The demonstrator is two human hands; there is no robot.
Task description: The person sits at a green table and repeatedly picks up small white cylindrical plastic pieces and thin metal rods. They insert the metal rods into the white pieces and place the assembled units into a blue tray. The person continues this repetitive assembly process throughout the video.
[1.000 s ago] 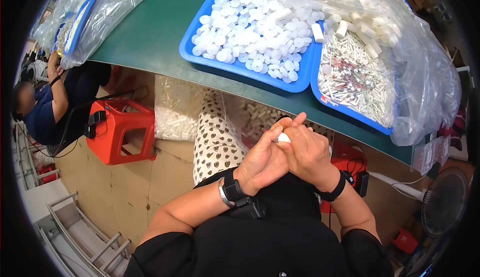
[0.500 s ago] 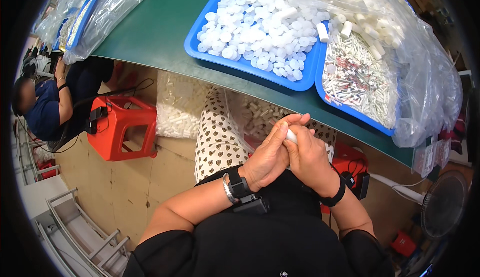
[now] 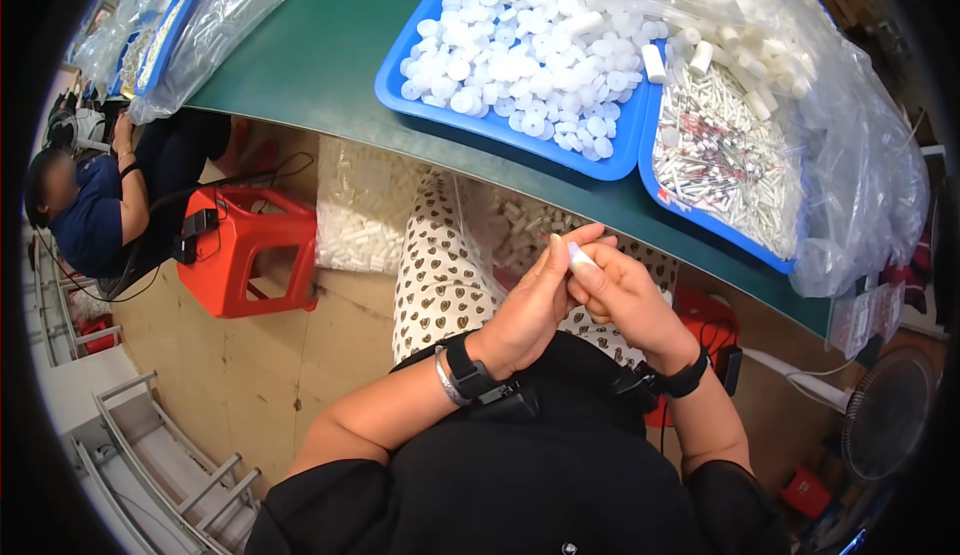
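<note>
A small white piece [image 3: 576, 252], its exact kind too small to make out, is held between my two hands above my lap. My left hand [image 3: 528, 313] is closed at the piece, with its thumb beside it and the index finger reaching past it. The thumb of my right hand [image 3: 632, 303] presses on the piece, its other fingers curled beneath. Ahead on the table, a blue tray [image 3: 408, 120] bears many translucent white discs [image 3: 530, 65]. A second blue tray [image 3: 690, 217] beside it contains thin white sticks [image 3: 725, 150], some with red parts.
Thick white cylinders [image 3: 745, 55] lie in a clear plastic bag [image 3: 865, 170] over the right tray. The green table [image 3: 320, 60] edge runs just beyond my hands. A red stool [image 3: 235, 255] and a seated co-worker [image 3: 95, 205] are at left. A fan [image 3: 885, 410] stands at right.
My right hand has turned and moved slightly right, its wrist farther from the left one. The white piece has shifted a little up and left between the thumbs.
</note>
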